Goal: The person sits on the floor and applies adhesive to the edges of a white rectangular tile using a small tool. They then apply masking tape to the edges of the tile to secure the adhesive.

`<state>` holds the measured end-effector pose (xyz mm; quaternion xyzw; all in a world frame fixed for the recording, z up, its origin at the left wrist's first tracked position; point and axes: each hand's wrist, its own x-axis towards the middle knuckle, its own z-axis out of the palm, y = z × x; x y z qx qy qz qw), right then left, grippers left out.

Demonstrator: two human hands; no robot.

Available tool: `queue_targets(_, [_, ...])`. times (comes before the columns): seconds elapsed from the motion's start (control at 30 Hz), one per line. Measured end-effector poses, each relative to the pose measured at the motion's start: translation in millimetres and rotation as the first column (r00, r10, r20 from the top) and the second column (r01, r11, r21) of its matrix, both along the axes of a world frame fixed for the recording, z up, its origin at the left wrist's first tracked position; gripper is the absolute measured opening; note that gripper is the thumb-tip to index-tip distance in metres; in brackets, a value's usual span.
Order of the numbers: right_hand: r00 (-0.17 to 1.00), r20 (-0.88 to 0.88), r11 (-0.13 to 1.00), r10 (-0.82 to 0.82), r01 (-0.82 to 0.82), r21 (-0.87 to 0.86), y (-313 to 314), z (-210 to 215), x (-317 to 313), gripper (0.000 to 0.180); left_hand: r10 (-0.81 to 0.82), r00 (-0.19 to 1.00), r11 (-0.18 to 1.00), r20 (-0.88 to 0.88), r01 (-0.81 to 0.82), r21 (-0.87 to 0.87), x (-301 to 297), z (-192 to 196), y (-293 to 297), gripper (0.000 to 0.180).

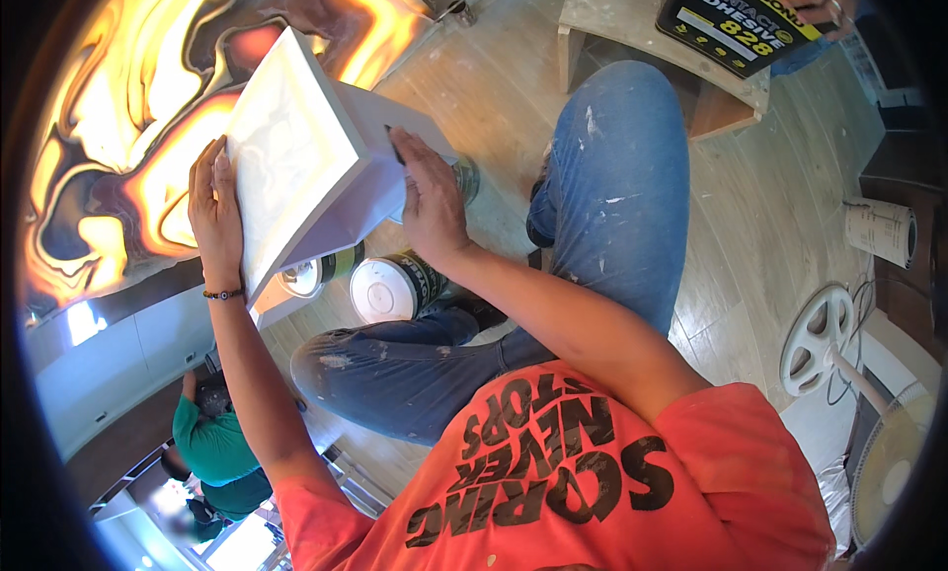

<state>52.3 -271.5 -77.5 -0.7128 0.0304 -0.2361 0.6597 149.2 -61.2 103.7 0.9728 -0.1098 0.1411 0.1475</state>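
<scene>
- Pale wooden floor (750, 216) ran under the person's paint-flecked jeans, with a glowing orange-and-black swirl wall panel (128, 127) at ten o'clock.
- White square panel (296, 166) was tilted between both hands, its long edge running from one o'clock down to seven.
- Left hand (215, 211) gripped its nine o'clock edge, fingers flat; right hand (427, 201) pressed its three o'clock side.
- White-lidded tins (387, 287) stood below.

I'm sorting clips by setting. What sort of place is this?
Probably an interior being fitted out or renovated. The person's left hand and right hand hold a white box-shaped panel beside a backlit marbled wall panel; tins stand on the plank floor, and the jeans are paint-spattered.
</scene>
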Motion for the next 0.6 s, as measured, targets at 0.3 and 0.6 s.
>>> queue_targets(0.3, [0.987, 0.147, 0.998, 0.062, -0.064, 0.010, -8.0, 6.4, 2.0, 0.056, 0.056, 0.998, 0.998, -0.031, -0.057, -0.038, -1.2, -1.3, -0.7, 0.050])
queue_targets(0.6, [0.322, -0.943, 0.977, -0.087, 0.214, -0.017, -12.5, -116.1, 6.1, 0.047, 0.026, 1.000, 0.999, 0.007, -0.026, 0.022, -1.2, 1.7, 2.7, 0.046])
